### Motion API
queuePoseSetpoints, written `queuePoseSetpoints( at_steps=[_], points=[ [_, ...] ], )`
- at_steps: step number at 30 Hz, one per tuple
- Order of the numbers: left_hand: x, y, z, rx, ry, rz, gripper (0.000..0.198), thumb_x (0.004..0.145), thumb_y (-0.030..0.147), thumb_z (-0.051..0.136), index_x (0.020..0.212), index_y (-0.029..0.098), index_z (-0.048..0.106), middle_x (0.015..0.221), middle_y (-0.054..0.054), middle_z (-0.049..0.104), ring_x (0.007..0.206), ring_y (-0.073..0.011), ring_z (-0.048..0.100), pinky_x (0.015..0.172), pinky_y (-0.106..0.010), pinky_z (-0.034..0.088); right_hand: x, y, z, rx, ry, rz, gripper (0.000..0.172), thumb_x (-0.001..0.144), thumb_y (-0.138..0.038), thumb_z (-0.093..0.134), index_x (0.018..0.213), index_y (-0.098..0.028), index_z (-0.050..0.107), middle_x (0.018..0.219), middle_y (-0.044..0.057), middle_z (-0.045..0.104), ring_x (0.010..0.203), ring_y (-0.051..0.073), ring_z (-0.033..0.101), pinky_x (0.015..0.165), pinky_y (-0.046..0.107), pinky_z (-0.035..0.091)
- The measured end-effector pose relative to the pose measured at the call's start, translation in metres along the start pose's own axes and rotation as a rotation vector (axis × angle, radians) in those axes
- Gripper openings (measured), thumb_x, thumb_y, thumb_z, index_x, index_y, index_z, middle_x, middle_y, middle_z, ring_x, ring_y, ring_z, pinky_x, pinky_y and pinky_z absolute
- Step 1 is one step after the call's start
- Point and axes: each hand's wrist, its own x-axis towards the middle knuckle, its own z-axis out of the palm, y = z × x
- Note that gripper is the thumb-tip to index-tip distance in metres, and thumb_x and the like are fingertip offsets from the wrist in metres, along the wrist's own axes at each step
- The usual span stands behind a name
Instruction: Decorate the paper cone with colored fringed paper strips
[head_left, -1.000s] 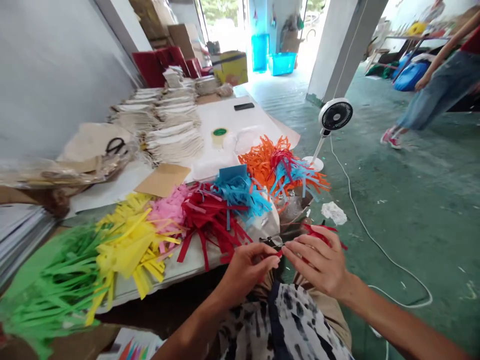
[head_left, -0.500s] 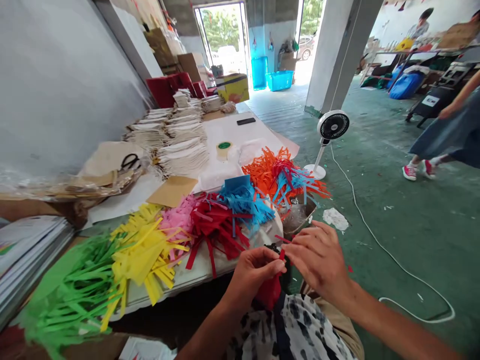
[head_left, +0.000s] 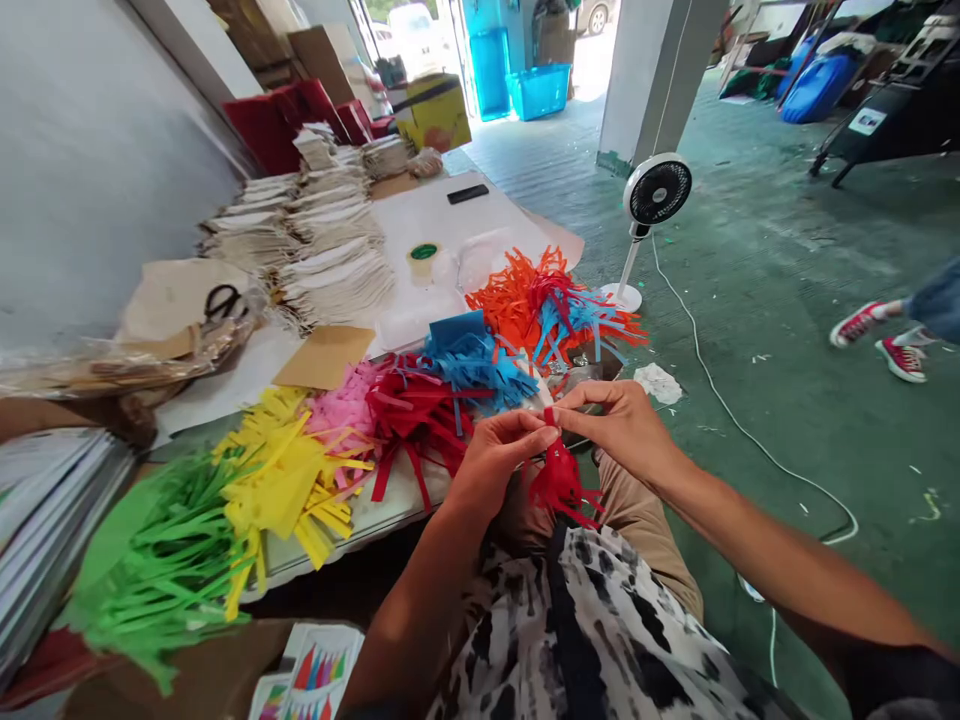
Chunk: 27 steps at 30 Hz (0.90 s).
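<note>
Between my two hands, over my lap, hangs a red tassel with fringed strips pointing down. My left hand pinches its upper end between thumb and fingers. Fingertips of my right hand close on the same top end from the other side. On the table edge lie fringed bundles: a green one, a yellow one, a pink one, a dark red one and a blue one. Farther off are orange strips, with some red and light blue ones on top.
Stacks of white bags, scissors, a tape roll and a dark flat object are on the table. A fan stands right of it, its cord on the floor. A person's red shoes show at right.
The view has tilted down. My right hand has closed in on the tassel's top beside my left, and the tassel now hangs with its fringe showing. The walking person's shoes have shifted.
</note>
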Motion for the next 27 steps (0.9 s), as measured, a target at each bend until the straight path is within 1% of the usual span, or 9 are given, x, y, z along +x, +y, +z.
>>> queuePoseSetpoints(
  at_steps=[3, 8, 11, 13, 14, 17, 20, 24, 27],
  points=[
    [0.001, -0.001, 0.000, -0.015, -0.012, -0.012, 0.028, 0.070, 0.037, 0.095, 0.068, 0.017, 0.075, 0.077, -0.001, 0.071, 0.076, -0.0121, 0.060, 0.080, -0.025, 0.046, -0.001, 0.001, -0.001, -0.011, -0.015, 0.007, 0.019, 0.085, -0.041, 0.079, 0.081, -0.023, 0.084, 0.081, 0.002, 0.079, 0.074, 0.019, 0.069, 0.070, 0.031, 0.049],
    [-0.001, 0.000, 0.003, -0.033, 0.000, -0.004, 0.030, 0.067, 0.037, 0.096, 0.067, 0.016, 0.074, 0.078, -0.002, 0.072, 0.077, -0.0131, 0.062, 0.078, -0.025, 0.047, 0.000, 0.004, -0.004, -0.061, -0.005, -0.060, 0.020, 0.088, -0.045, 0.080, 0.087, -0.025, 0.086, 0.085, 0.003, 0.080, 0.080, 0.021, 0.071, 0.075, 0.034, 0.052],
    [-0.003, 0.000, 0.004, 0.001, 0.032, 0.029, 0.028, 0.069, 0.036, 0.095, 0.070, 0.016, 0.076, 0.085, -0.003, 0.073, 0.077, -0.0121, 0.061, 0.074, -0.024, 0.046, 0.000, 0.002, -0.009, -0.017, -0.091, -0.058, 0.025, 0.088, -0.049, 0.080, 0.095, -0.025, 0.086, 0.094, 0.004, 0.081, 0.087, 0.022, 0.073, 0.080, 0.035, 0.055],
    [-0.004, -0.002, 0.004, 0.033, 0.046, 0.044, 0.026, 0.071, 0.036, 0.094, 0.071, 0.017, 0.076, 0.088, -0.003, 0.073, 0.079, -0.0129, 0.062, 0.076, -0.025, 0.047, -0.001, 0.000, -0.011, -0.015, -0.149, -0.041, 0.027, 0.090, -0.049, 0.078, 0.102, -0.025, 0.085, 0.100, 0.004, 0.081, 0.091, 0.022, 0.073, 0.084, 0.035, 0.055],
    [-0.005, -0.002, 0.003, 0.050, 0.044, 0.049, 0.026, 0.072, 0.037, 0.093, 0.071, 0.017, 0.076, 0.089, -0.004, 0.073, 0.081, -0.0140, 0.063, 0.077, -0.026, 0.048, -0.002, -0.001, -0.012, -0.032, -0.153, -0.034, 0.027, 0.091, -0.047, 0.077, 0.103, -0.025, 0.084, 0.100, 0.004, 0.081, 0.091, 0.022, 0.073, 0.084, 0.035, 0.054],
    [-0.004, -0.004, 0.004, 0.126, 0.032, 0.089, 0.025, 0.077, 0.038, 0.090, 0.071, 0.018, 0.075, 0.094, -0.005, 0.074, 0.089, -0.0182, 0.065, 0.086, -0.031, 0.051, -0.006, 0.001, -0.010, -0.098, -0.087, -0.047, 0.021, 0.092, -0.044, 0.077, 0.094, -0.024, 0.083, 0.093, 0.002, 0.079, 0.086, 0.019, 0.070, 0.081, 0.033, 0.052],
    [-0.004, -0.005, 0.007, 0.225, 0.049, 0.165, 0.022, 0.078, 0.037, 0.088, 0.072, 0.019, 0.077, 0.095, -0.006, 0.073, 0.095, -0.0202, 0.066, 0.093, -0.033, 0.051, -0.009, 0.007, -0.005, -0.091, -0.003, -0.072, 0.022, 0.093, -0.042, 0.075, 0.084, -0.022, 0.079, 0.087, 0.001, 0.076, 0.082, 0.018, 0.067, 0.079, 0.032, 0.050],
    [-0.006, -0.006, 0.017, 0.282, 0.115, 0.207, 0.014, 0.080, 0.029, 0.085, 0.074, 0.019, 0.077, 0.092, -0.005, 0.074, 0.092, -0.0188, 0.067, 0.091, -0.031, 0.051, -0.013, 0.017, 0.000, -0.054, 0.112, -0.082, 0.023, 0.093, -0.040, 0.075, 0.080, -0.021, 0.073, 0.084, 0.001, 0.073, 0.081, 0.018, 0.065, 0.077, 0.032, 0.049],
    [-0.007, -0.009, 0.025, 0.226, 0.140, 0.198, 0.012, 0.080, 0.025, 0.084, 0.074, 0.019, 0.076, 0.088, -0.004, 0.074, 0.090, -0.0176, 0.067, 0.088, -0.029, 0.052, -0.019, 0.020, 0.004, -0.075, 0.184, -0.112, 0.023, 0.094, -0.039, 0.074, 0.080, -0.022, 0.071, 0.083, 0.001, 0.071, 0.081, 0.018, 0.063, 0.078, 0.032, 0.048]
  ],
)
